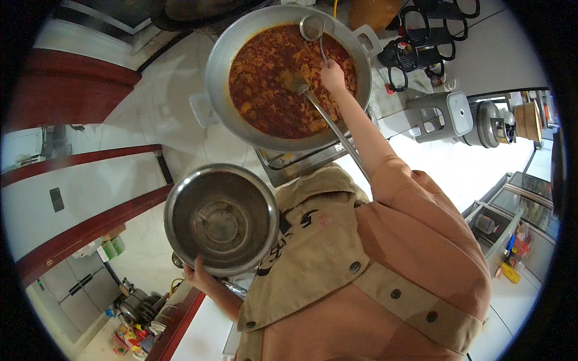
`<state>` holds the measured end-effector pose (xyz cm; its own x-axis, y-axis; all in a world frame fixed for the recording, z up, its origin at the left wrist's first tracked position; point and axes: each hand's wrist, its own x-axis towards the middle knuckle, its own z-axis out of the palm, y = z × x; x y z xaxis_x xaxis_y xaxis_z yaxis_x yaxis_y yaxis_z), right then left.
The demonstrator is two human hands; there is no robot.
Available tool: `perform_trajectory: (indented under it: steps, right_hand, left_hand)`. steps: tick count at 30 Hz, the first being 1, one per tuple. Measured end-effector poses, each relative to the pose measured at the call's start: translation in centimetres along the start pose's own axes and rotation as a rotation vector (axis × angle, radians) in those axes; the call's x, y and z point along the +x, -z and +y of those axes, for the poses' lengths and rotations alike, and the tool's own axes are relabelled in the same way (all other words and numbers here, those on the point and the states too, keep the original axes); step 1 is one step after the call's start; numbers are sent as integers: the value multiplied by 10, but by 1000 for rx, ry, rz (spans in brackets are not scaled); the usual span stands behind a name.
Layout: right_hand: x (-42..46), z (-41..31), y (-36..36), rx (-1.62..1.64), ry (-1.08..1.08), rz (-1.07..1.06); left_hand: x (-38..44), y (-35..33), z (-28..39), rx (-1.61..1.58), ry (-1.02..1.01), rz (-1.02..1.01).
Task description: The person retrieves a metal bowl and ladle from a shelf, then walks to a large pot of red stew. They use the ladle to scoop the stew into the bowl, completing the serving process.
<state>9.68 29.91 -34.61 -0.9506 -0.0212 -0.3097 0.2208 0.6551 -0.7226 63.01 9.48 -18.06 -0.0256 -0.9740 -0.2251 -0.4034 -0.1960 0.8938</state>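
A large metal wok-like pot with two loop handles holds a dark red stew with chunky bits in it. My right hand grips the handle of a small round ladle or strainer, whose bowl is over the far part of the stew. Beneath my right forearm, a long metal-handled utensil leans out of the pot, its head partly sunk in the stew. My left hand grasps the rim of a stainless steel basin, tilted so its inside faces up. No contents show in the basin.
The pot sits over a metal stove. Black racks stand to its upper right. Further right are a grey plastic stool and a metal pot. A dark red ledge runs along the left, with assorted goods beyond it.
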Motion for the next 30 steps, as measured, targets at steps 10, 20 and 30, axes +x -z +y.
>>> perform_trajectory:
  steps: [10, 20, 30]
  right_hand:
    - [-3, -25, -35, -18, -28, -10]
    - [3, -38, -60, -10, -14, -81]
    - [-17, -60, -72, 32, -23, -234]
  left_hand:
    - [13, 15, -6, 30, -17, -35]
    - [16, 19, -9, 16, -16, -2]
    - [13, 11, 0, -41, 3, 1]
